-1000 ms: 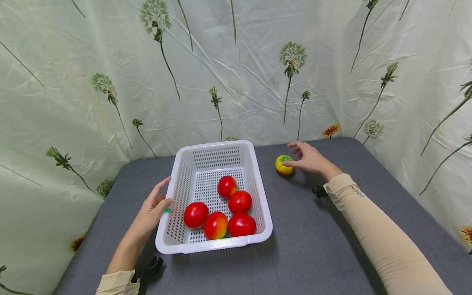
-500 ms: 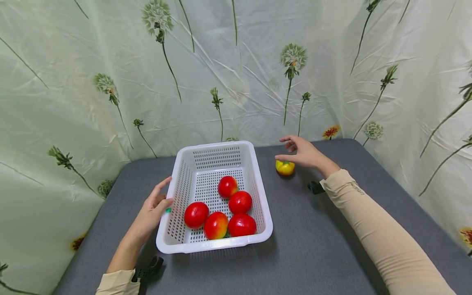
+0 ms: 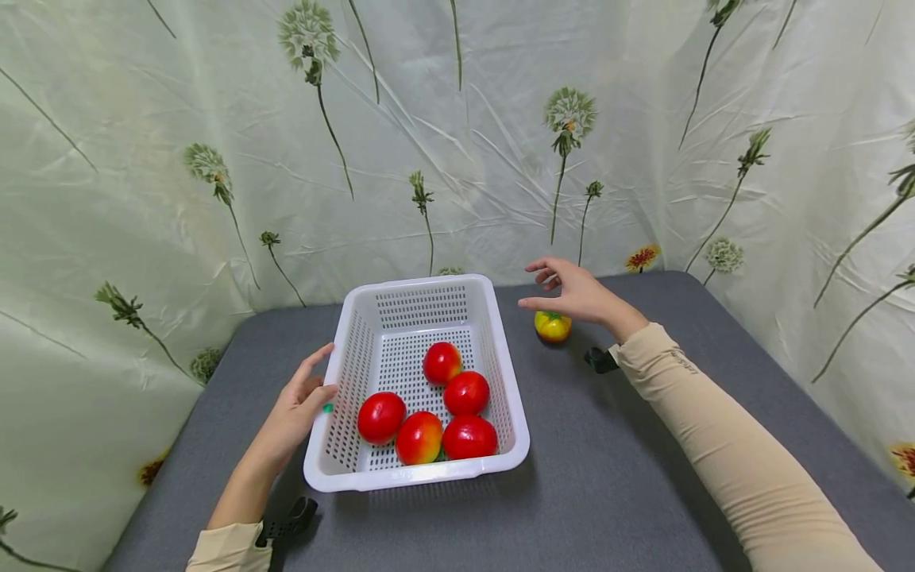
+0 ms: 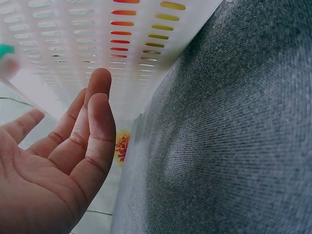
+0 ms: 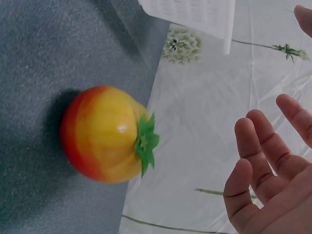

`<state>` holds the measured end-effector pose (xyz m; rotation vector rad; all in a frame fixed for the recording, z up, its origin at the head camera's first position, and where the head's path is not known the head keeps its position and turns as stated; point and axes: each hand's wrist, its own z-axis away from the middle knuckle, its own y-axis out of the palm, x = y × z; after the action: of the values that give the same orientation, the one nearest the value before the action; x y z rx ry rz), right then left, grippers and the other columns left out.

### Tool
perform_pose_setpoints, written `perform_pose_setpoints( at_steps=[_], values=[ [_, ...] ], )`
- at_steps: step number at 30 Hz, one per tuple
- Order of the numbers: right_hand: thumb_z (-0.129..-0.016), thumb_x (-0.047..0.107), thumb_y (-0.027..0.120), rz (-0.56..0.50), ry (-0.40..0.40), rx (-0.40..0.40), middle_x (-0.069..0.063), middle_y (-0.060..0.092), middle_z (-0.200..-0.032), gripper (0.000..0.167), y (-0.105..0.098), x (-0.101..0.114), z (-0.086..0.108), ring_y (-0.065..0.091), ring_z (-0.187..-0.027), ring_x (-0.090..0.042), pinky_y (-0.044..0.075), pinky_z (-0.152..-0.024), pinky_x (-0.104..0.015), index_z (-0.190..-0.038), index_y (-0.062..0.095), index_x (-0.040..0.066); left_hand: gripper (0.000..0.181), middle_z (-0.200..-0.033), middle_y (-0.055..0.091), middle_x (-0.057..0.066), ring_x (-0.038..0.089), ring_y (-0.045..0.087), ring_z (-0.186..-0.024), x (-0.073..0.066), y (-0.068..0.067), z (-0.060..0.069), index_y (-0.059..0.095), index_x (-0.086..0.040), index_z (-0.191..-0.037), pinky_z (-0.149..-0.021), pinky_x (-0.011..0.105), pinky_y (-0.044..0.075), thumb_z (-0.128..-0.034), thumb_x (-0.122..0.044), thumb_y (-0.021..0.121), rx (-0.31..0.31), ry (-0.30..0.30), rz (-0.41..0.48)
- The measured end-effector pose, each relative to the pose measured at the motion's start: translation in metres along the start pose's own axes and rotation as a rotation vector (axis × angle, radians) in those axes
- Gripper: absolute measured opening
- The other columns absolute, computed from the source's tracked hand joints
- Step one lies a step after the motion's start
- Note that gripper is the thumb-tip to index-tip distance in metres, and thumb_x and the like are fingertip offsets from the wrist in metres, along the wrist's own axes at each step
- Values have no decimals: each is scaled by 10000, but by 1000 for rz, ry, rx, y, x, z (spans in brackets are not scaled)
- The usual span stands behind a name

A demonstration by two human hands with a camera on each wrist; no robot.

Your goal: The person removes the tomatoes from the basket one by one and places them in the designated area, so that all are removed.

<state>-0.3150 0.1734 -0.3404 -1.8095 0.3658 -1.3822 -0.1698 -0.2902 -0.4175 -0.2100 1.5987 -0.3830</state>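
A white perforated basket [image 3: 332, 482] holds several red fruits [image 3: 469, 436] on the grey table. At its left side the left hand [image 3: 289, 413] touches the rim with thumb and fingertips; in the left wrist view the fingers of that hand [image 4: 68, 151] lie relaxed beside the perforated wall [image 4: 141, 29]. Right of the basket sits a yellow-and-red tomato-like fruit [image 3: 553, 327] with a green calyx, also large in the right wrist view [image 5: 105, 134]. Above it the right hand [image 3: 582, 295] hovers, thumb and fingers spread, holding nothing and apart from the fruit [image 5: 105, 134].
A whitish curtain [image 3: 486, 159] printed with dandelions hangs behind and beside the table [image 3: 600, 477]. A dark wrist-worn device [image 3: 289, 520] shows at the left wrist and another [image 3: 600, 360] at the right.
The right hand has moved left and slightly back from beside the yellow fruit, its fingers wider apart. The fruit has stayed on the table; the left hand and basket hold their place.
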Motion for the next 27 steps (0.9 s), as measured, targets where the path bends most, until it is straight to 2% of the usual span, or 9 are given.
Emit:
perform_pose_setpoints(
  at_steps=[9, 16, 27],
  values=[
    [-937, 413, 806, 1, -35, 15, -187, 588, -1483, 721, 8, 9, -7, 597, -1305, -386, 489, -1141, -591, -1529, 524, 114, 675, -1483, 539, 298, 410, 726, -1150, 2, 0, 0, 216, -305, -1712, -817, 509, 671, -1114, -185, 505, -5, -6, -6],
    [-938, 384, 802, -16, -87, 41, -183, 598, -1462, 703, 18, 25, -11, 604, -1292, -419, 497, -1132, -571, -1526, 534, 107, 681, -1504, 527, 295, 408, 723, -1169, 2, 0, 0, 202, -301, -1716, -827, 511, 669, -1116, -186, 505, 2, -10, 1],
    [-916, 374, 819, -47, -125, 88, -180, 650, -1345, 660, 30, 53, -14, 618, -1188, -319, 539, -1068, -498, -1470, 585, 102, 690, -1484, 551, 288, 389, 732, -1155, 0, 0, 1, 204, -298, -1718, -815, 498, 673, -1112, -180, 514, -2, -1, 15]
  ],
)
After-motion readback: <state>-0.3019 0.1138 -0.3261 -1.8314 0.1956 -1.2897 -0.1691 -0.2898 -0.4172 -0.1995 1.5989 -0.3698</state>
